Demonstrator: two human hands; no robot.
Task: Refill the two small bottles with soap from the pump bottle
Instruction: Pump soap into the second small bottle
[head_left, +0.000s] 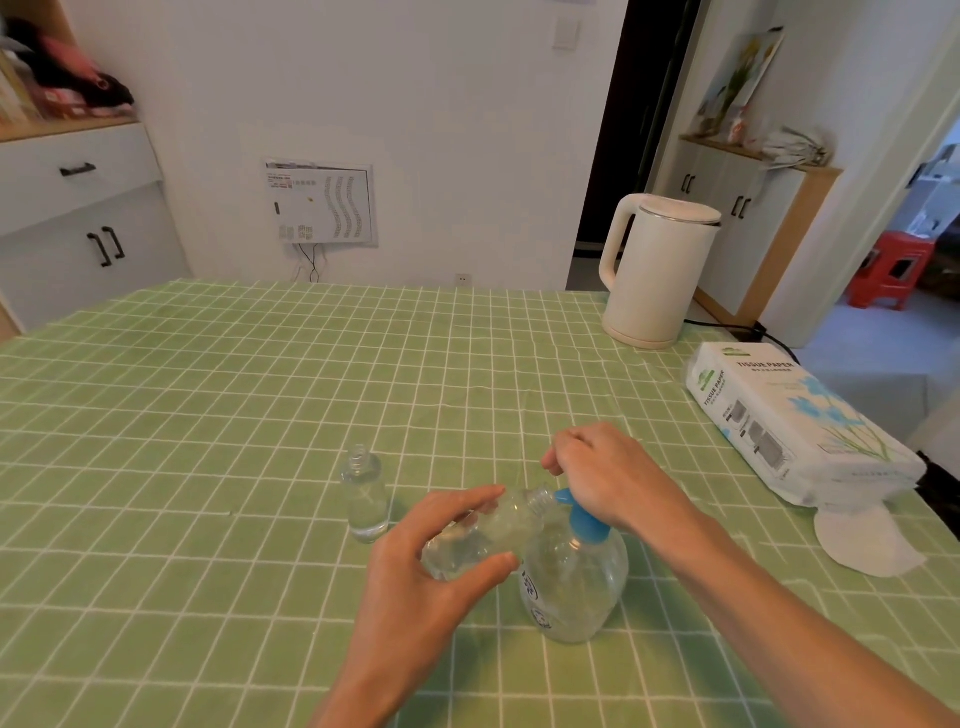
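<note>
Kettle (655, 270) at table's (208, 395) far right corner; tissue pack (795, 421) along right edge. Second small bottle (365, 493) upright, uncapped, left of hands. Left hand (436, 561) grips tilted small bottle (488, 530), mouth at blue nozzle. Right hand (602, 473) closed over pump bottle's (571, 582) head, near the table's front edge.

Left hand (441, 561), fingers curled, grips a tilted small bottle (483, 530); right hand (608, 473), palm down, presses the pump head (576, 512).
</note>
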